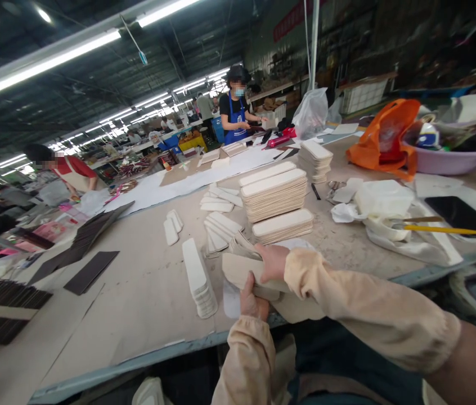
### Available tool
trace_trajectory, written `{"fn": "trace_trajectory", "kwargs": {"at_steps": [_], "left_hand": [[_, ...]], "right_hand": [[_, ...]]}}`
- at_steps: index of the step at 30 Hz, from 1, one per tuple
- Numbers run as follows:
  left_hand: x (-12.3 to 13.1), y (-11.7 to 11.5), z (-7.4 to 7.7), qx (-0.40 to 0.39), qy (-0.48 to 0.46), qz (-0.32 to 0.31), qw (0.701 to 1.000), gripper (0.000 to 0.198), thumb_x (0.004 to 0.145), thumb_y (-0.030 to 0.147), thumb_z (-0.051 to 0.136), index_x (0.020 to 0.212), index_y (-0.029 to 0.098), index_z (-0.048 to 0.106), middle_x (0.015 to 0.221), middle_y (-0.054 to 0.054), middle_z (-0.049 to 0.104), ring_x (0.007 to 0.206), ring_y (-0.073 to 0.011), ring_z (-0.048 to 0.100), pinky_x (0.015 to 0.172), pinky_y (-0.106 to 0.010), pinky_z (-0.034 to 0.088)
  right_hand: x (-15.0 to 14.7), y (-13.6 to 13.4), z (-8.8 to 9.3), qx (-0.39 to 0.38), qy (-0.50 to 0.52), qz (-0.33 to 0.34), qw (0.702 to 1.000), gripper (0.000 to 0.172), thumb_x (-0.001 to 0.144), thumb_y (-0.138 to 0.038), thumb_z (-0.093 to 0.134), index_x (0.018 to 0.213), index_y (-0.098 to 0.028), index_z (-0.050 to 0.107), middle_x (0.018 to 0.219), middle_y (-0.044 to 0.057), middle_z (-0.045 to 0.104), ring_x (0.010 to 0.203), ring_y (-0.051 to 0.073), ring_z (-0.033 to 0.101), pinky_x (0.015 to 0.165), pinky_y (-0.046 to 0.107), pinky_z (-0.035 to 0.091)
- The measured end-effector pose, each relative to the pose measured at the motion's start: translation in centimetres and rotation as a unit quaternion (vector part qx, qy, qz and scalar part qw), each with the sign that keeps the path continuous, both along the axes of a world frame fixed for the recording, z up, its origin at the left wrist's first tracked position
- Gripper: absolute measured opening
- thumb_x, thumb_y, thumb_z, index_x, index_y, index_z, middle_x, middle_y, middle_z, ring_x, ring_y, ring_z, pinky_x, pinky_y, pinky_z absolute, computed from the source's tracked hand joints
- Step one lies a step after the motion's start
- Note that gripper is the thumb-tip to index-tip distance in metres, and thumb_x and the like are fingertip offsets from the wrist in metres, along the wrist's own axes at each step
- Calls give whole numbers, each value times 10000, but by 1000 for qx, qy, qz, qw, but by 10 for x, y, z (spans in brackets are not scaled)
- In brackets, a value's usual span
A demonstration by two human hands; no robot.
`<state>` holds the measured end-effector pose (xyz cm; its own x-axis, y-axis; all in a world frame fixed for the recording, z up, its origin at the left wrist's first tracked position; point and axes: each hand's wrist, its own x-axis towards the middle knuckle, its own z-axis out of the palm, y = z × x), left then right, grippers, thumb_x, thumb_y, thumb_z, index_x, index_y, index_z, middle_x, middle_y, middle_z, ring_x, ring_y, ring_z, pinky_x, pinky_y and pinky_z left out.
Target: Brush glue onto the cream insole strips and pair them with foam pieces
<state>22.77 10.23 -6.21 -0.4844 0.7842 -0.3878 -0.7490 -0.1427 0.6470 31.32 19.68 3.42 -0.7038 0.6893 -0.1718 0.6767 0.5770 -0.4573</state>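
Note:
Near the front edge of the table, my left hand (pixel 254 302) is closed with its thumb over several cream rounded panels (pixel 234 269), which look like stiff card or board. My right hand (pixel 272 262) grips the same bunch from above at its right end. Some of the panels fan apart beside my right fingers. Just beyond my hands stand neat stacks of rounded white-topped panels (pixel 274 194). To the left lies a long overlapping pile of similar panels (pixel 199 278), and loose panels (pixel 221 228) are spread between the pile and the stacks.
Dark brown strips (pixel 91 273) and a dark stack (pixel 1 312) lie on the left. At right are an orange bag (pixel 384 135), a purple basin (pixel 453 160), a yellow pen-like stick (pixel 444 229) and a black flat object (pixel 466 214). Two people work across the table.

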Motion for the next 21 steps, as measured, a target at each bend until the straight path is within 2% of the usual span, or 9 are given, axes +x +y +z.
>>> {"fn": "trace_trajectory", "kwargs": {"at_steps": [3, 5, 8, 10, 12, 16, 18, 19, 21], "left_hand": [[11, 9, 8, 88, 20, 0, 996, 446, 745, 289, 632, 1175, 255, 521, 1226, -41, 584, 1175, -217, 506, 999, -366, 422], [20, 17, 10, 99, 36, -25, 994, 408, 751, 296, 626, 1147, 251, 538, 1222, -37, 586, 1173, -212, 507, 1002, -380, 419], [32, 29, 4, 77, 13, -106, 991, 327, 764, 326, 625, 1069, 216, 580, 1137, -61, 630, 1119, -211, 547, 981, -392, 435], [36, 35, -6, 36, -36, -176, 983, 283, 765, 326, 636, 993, 162, 601, 1021, -92, 666, 1043, -211, 590, 956, -382, 454], [35, 37, -16, -24, -72, -242, 967, 266, 774, 331, 628, 918, 108, 606, 893, -123, 680, 945, -215, 629, 902, -367, 486], [22, 30, -25, -149, -50, -389, 908, 449, 808, 501, 514, 826, 63, 609, 785, -164, 677, 726, -204, 664, 616, -272, 530], [18, 20, -19, -187, 20, -443, 877, 538, 789, 588, 466, 816, 72, 614, 738, -149, 678, 628, -188, 653, 499, -235, 486], [18, 14, -14, -191, 84, -456, 866, 549, 774, 608, 468, 813, 81, 619, 694, -130, 672, 590, -185, 642, 480, -236, 477], [16, 0, 2, -161, 271, -440, 841, 494, 736, 590, 534, 813, 113, 635, 641, -95, 658, 587, -196, 631, 532, -284, 507]], "right_hand": [[8, 1, 31, 97, -42, 48, 993, 564, 571, -338, 682, 1070, -211, 453, 834, 67, 630, 792, 265, 602, 614, 298, 383], [15, 5, 47, 125, -54, 84, 987, 529, 612, -309, 662, 1089, -215, 454, 844, 73, 632, 815, 268, 603, 646, 309, 386], [24, 19, 49, 149, -59, 133, 978, 506, 639, -307, 665, 1098, -219, 472, 869, 83, 636, 855, 274, 600, 702, 331, 389], [29, 30, 33, 147, -88, 152, 973, 552, 608, -280, 691, 1118, -223, 488, 854, 80, 639, 852, 284, 604, 711, 347, 398], [34, 40, 7, 120, -119, 164, 972, 673, 546, -222, 720, 1177, -229, 486, 861, 85, 644, 846, 300, 609, 698, 360, 412], [40, 47, -45, 92, -96, 148, 980, 920, 489, -188, 734, 1335, -248, 378, 980, 105, 633, 873, 317, 603, 699, 372, 431], [41, 45, -59, 90, -98, 140, 981, 961, 495, -197, 726, 1369, -251, 329, 993, 104, 630, 868, 316, 606, 689, 366, 438], [41, 44, -62, 91, -102, 140, 981, 963, 502, -200, 721, 1375, -254, 315, 991, 101, 631, 865, 313, 608, 680, 361, 441], [41, 42, -64, 97, -98, 151, 979, 916, 529, -202, 703, 1361, -260, 324, 980, 91, 634, 864, 305, 611, 663, 347, 447]]}}
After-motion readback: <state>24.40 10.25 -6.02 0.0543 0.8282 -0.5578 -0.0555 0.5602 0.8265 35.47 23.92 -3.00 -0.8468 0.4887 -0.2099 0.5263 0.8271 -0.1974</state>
